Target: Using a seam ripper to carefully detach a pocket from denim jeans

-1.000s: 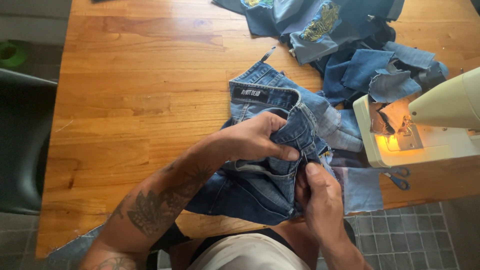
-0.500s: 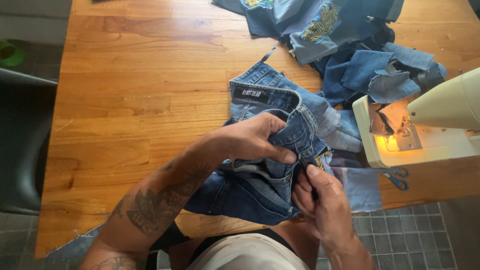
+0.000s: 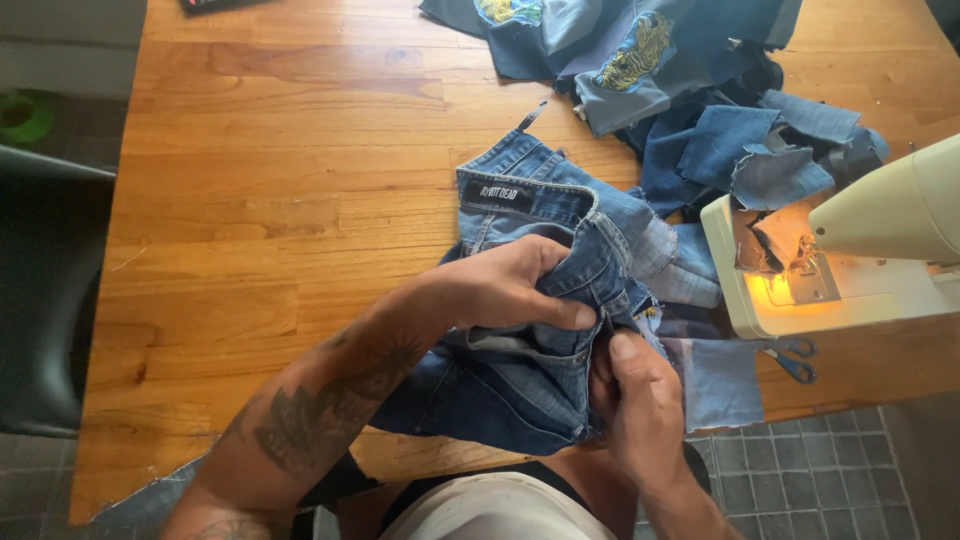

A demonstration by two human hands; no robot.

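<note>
A pair of blue denim jeans (image 3: 520,205) lies bunched at the near edge of the wooden table (image 3: 280,200), its waistband with a dark label facing up. My left hand (image 3: 510,285) reaches across from the left and grips a fold of the denim near the fly. Just below it, my right hand (image 3: 640,400) pinches the same fold from underneath, thumb up against the fabric. Both hands are closed on the jeans, which hang partly over the table edge toward my lap.
A cream sewing machine (image 3: 870,250) with its lamp lit stands at the right edge. Blue-handled scissors (image 3: 795,360) lie in front of it. A heap of denim scraps and dark printed fabric (image 3: 680,80) fills the far right. A dark chair (image 3: 45,300) stands at the left.
My right hand has shifted slightly up along the fold, thumb now pressing closer to my left thumb. The jeans and left hand stay almost in place.
</note>
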